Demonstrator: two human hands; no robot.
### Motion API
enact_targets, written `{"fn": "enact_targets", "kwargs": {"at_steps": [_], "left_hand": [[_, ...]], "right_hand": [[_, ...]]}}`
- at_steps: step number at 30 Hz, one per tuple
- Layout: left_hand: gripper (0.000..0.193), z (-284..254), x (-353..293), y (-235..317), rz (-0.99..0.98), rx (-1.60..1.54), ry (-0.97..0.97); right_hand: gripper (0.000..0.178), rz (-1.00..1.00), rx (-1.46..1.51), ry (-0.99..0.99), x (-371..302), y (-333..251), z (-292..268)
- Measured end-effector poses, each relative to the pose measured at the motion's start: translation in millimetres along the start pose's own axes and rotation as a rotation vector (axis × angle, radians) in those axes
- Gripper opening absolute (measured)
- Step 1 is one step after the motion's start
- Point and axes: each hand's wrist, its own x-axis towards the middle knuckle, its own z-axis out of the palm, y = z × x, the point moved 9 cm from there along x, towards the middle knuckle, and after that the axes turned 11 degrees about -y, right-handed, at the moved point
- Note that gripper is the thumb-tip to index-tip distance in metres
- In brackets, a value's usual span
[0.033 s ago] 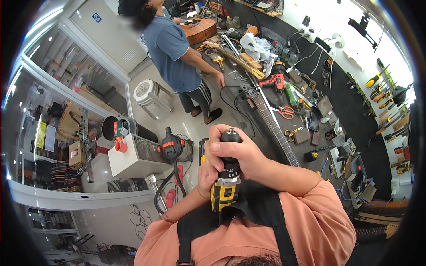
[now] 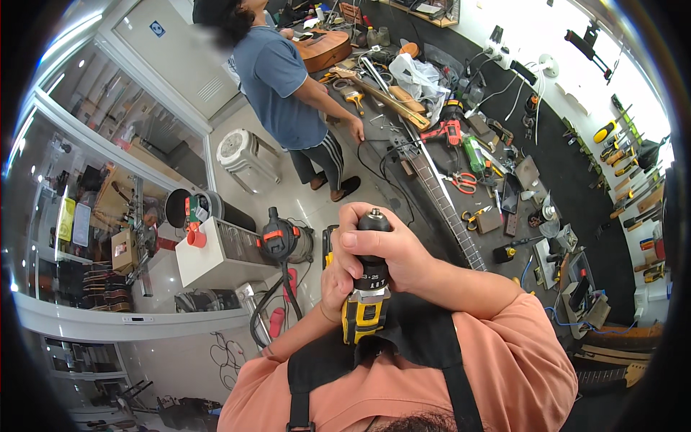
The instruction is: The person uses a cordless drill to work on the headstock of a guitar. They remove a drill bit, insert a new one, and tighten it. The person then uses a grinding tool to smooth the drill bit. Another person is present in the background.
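A yellow-and-black cordless drill (image 2: pixel 366 315) is held upright close to my chest, its chuck pointing up. My right hand (image 2: pixel 392 248) is closed around the black chuck, with the thumb laid across it. Lower down on the left side, my left hand (image 2: pixel 336 286) is closed on the drill, probably at its handle; most of its fingers are hidden. A yellow-and-black part, likely the drill's battery (image 2: pixel 329 245), shows just beyond my left hand. No bit can be made out in the chuck.
A cluttered workbench (image 2: pixel 450 248) runs along the right, bearing a guitar neck (image 2: pixel 439 189), red-handled scissors (image 2: pixel 463 183) and a red power tool (image 2: pixel 450 132). A co-worker in a blue shirt (image 2: pixel 277 72) stands ahead beside an acoustic guitar (image 2: pixel 322 50). A vacuum cleaner (image 2: pixel 288 241) and stool (image 2: pixel 243 155) stand left.
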Motion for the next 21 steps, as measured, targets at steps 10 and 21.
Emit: {"fn": "enact_targets", "kwargs": {"at_steps": [10, 21], "left_hand": [[0.076, 10.4, 8.0, 33.5, 0.063, -0.082, 0.145], [0.057, -80.2, -106.1, -7.2, 0.168, 0.203, 0.635]], "right_hand": [[0.041, -0.19, 0.016, 0.011, -6.8, -2.1, -17.2], [0.024, 0.099, -0.354, 0.774, -121.1, 82.4, -288.4]]}}
